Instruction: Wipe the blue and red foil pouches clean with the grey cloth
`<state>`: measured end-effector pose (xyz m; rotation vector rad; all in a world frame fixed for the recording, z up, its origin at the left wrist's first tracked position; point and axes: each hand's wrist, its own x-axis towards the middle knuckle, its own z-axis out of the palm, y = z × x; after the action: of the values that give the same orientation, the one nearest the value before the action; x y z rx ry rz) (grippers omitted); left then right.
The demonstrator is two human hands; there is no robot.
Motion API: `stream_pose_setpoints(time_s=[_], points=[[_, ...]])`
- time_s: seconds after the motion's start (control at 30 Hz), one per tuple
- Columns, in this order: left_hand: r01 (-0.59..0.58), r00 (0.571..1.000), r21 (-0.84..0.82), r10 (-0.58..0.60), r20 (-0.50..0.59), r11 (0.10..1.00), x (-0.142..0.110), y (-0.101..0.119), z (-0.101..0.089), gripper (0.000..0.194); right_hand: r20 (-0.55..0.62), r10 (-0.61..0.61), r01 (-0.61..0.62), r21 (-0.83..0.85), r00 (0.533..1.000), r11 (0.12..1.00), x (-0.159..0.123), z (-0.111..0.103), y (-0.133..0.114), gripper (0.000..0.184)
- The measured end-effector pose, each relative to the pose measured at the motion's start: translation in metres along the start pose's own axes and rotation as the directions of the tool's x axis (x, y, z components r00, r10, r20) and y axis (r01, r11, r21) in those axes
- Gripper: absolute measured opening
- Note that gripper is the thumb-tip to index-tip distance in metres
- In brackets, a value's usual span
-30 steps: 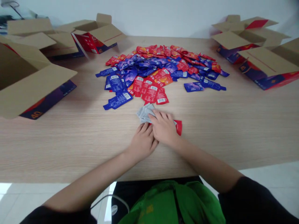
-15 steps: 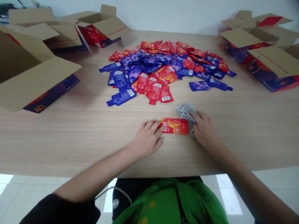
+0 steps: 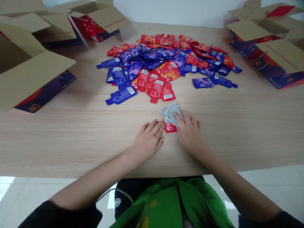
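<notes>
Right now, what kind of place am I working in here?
Probably a small packing or sorting station, not a home table. A heap of red and blue sachets covers the wooden table, ringed by open printed cartons. The right hand presses a grey cloth onto one red sachet.

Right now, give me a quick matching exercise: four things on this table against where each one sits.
Things:
1. grey cloth
2. red pouch
3. pile of red and blue pouches
4. open carton marked 40

Places:
A. far middle of the table
B. under the right hand
C. left edge of the table
D. flat between both hands, left hand at its end

Pairs: 1-B, 2-D, 3-A, 4-C
</notes>
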<state>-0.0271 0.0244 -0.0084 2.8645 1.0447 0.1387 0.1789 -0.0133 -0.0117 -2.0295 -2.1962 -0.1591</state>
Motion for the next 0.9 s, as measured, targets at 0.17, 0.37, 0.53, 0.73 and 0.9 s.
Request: stream_pose_setpoints(time_s=[0.17, 0.37, 0.53, 0.73, 0.9], points=[[-0.004, 1.0, 0.014, 0.003, 0.025, 1.0, 0.0, 0.001, 0.003, 0.052, 0.041, 0.153, -0.151, -0.047, 0.987, 0.987, -0.017, -0.003, 0.049, 0.056], [0.041, 0.999, -0.002, -0.041, -0.003, 0.999, -0.002, 0.007, 0.005, 0.057, -0.071, 0.193, -0.182, 0.143, 0.979, 0.973, 0.012, -0.023, 0.027, 0.056], [0.035, 0.999, 0.011, -0.035, 0.025, 0.999, 0.0, 0.008, 0.0, 0.051, -0.022, -0.036, 0.039, 0.168, 0.999, 0.985, 0.038, -0.015, -0.035, 0.054], [0.053, 0.998, 0.054, -0.055, 0.035, 0.997, 0.001, 0.009, -0.003, 0.053, 0.045, -0.043, 0.04, 0.053, 0.998, 0.998, 0.028, -0.001, -0.019, 0.054], [0.046, 0.998, 0.063, -0.048, 0.034, 0.997, 0.001, 0.009, 0.002, 0.055, 0.031, 0.126, -0.125, -0.017, 0.992, 0.992, 0.001, -0.002, 0.02, 0.057]])
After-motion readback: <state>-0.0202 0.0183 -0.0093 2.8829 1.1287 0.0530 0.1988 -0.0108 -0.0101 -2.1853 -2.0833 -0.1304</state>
